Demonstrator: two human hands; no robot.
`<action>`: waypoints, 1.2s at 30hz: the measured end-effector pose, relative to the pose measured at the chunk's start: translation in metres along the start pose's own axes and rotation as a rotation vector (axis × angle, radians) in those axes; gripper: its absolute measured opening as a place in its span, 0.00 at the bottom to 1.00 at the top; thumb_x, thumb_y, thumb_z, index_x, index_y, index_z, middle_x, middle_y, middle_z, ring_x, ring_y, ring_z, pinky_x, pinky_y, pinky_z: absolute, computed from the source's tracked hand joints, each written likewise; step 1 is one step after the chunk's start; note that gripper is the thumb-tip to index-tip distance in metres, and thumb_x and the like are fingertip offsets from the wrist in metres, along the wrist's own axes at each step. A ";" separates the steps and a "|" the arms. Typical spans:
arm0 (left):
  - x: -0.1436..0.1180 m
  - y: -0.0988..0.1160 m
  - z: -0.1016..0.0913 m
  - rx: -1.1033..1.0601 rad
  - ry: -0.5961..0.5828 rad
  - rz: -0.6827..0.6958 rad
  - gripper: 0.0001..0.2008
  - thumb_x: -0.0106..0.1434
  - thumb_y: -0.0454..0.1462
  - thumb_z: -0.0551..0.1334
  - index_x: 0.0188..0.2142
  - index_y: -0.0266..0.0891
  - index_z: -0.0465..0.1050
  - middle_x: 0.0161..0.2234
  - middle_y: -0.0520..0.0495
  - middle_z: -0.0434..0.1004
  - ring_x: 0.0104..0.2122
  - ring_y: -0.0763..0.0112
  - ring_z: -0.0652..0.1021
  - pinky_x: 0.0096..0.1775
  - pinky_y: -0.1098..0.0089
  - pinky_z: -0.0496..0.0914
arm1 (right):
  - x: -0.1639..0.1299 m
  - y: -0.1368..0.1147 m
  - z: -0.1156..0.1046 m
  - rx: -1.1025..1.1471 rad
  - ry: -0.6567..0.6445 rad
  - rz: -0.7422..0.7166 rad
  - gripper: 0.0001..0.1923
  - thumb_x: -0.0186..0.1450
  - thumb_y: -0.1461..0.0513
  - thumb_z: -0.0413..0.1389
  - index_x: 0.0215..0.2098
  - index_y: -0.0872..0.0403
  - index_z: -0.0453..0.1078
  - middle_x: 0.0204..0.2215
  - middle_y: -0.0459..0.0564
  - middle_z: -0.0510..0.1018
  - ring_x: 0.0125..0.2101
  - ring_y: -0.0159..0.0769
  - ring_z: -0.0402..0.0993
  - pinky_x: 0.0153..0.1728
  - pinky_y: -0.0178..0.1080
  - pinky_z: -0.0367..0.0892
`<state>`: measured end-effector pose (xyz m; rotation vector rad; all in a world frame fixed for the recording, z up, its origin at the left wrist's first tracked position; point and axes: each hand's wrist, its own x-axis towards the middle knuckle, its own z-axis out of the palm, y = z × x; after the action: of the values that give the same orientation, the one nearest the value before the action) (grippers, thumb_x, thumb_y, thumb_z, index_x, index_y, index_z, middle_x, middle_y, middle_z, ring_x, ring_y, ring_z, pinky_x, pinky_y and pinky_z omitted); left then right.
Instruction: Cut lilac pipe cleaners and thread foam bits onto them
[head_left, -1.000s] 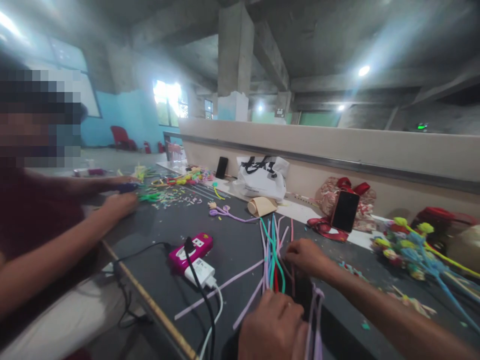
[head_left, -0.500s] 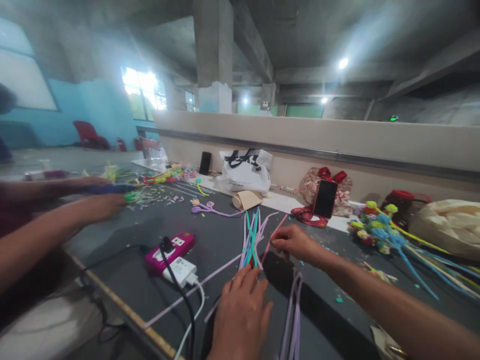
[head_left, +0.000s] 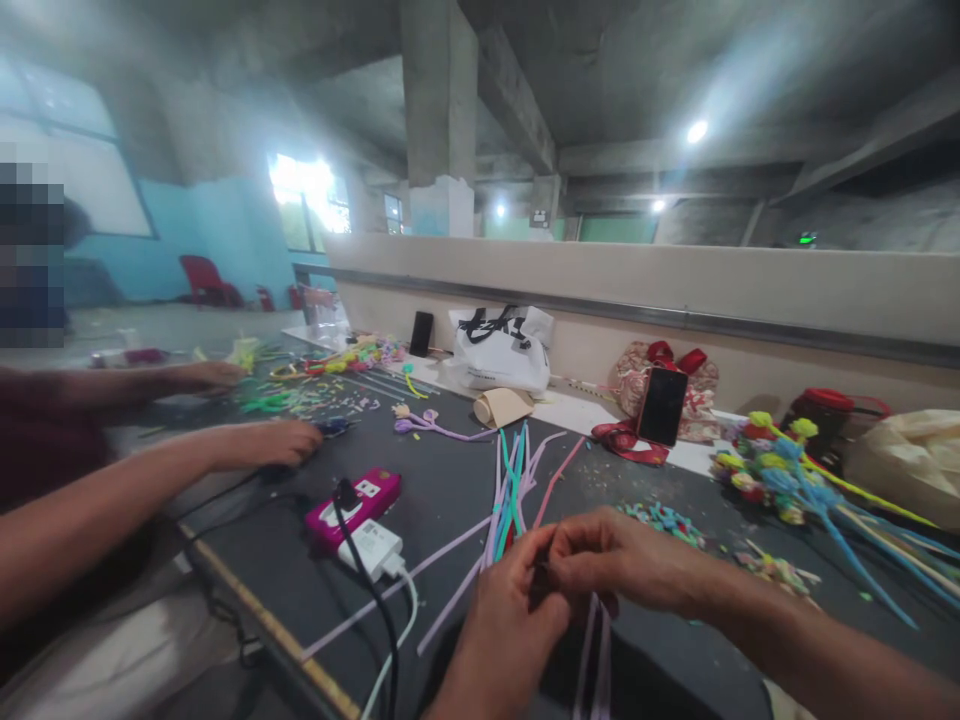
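Observation:
My left hand (head_left: 517, 610) and my right hand (head_left: 626, 560) meet above the near part of the dark table. Both have their fingers curled in, the fingertips pinched close together. Whatever lies between them is hidden. Just beyond my left hand is a loose bundle of lilac and teal pipe cleaners (head_left: 512, 490). A pink pipe cleaner (head_left: 562, 475) slants beside the bundle, its lower end reaching toward my fingers; I cannot tell whether they touch it. Folded lilac pipe cleaners (head_left: 595, 660) lie partly under my right hand.
On the left are a magenta power strip (head_left: 386, 492), a white charger (head_left: 373, 548) with cables, and another person's hands (head_left: 277, 443). Behind stand a cardboard roll (head_left: 502, 407), a white bag (head_left: 501, 355) and a phone (head_left: 662, 405). Pipe-cleaner flowers (head_left: 780, 470) and scraps (head_left: 664, 522) lie right.
My right hand has left the upper part of the pink pipe cleaner and come down to my left hand. My left hand has gone from spread to curled. The other person's near hand moved right.

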<state>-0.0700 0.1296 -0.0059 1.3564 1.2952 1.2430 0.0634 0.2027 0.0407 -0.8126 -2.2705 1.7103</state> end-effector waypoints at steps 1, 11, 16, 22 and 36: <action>0.001 0.000 -0.001 0.035 0.009 0.002 0.17 0.49 0.32 0.55 0.40 0.38 0.68 0.28 0.52 0.73 0.23 0.76 0.71 0.27 0.77 0.65 | 0.000 -0.001 0.003 -0.039 -0.021 -0.016 0.06 0.56 0.61 0.51 0.25 0.57 0.63 0.21 0.41 0.66 0.19 0.22 0.59 0.19 0.25 0.55; 0.006 -0.004 -0.008 0.763 0.156 0.075 0.13 0.55 0.31 0.52 0.37 0.41 0.71 0.32 0.48 0.78 0.33 0.68 0.76 0.35 0.70 0.66 | 0.061 0.015 -0.035 -0.940 0.326 0.006 0.09 0.57 0.67 0.49 0.32 0.57 0.70 0.28 0.49 0.75 0.31 0.34 0.70 0.31 0.34 0.61; 0.015 -0.008 -0.007 0.871 0.207 0.232 0.13 0.58 0.32 0.49 0.37 0.43 0.70 0.34 0.49 0.76 0.35 0.67 0.74 0.37 0.66 0.66 | 0.096 0.028 -0.048 -1.250 0.338 0.061 0.12 0.62 0.62 0.49 0.44 0.56 0.63 0.40 0.50 0.70 0.37 0.36 0.69 0.36 0.43 0.65; 0.018 -0.018 -0.002 0.939 0.136 0.274 0.12 0.56 0.31 0.52 0.38 0.44 0.68 0.39 0.51 0.73 0.42 0.66 0.69 0.41 0.64 0.65 | 0.114 0.034 -0.050 -1.507 0.210 0.056 0.11 0.62 0.62 0.49 0.42 0.57 0.64 0.40 0.50 0.70 0.35 0.34 0.69 0.33 0.41 0.68; 0.014 -0.027 -0.001 1.013 0.271 0.164 0.14 0.53 0.34 0.55 0.41 0.45 0.69 0.48 0.49 0.68 0.48 0.60 0.65 0.46 0.57 0.61 | 0.091 0.003 -0.083 -1.751 0.250 -0.105 0.09 0.63 0.68 0.46 0.40 0.57 0.63 0.34 0.50 0.71 0.32 0.34 0.69 0.29 0.36 0.64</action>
<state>-0.0757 0.1462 -0.0314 2.0497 2.2003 0.8879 0.0262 0.3200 0.0490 -0.8768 -2.9909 -0.8231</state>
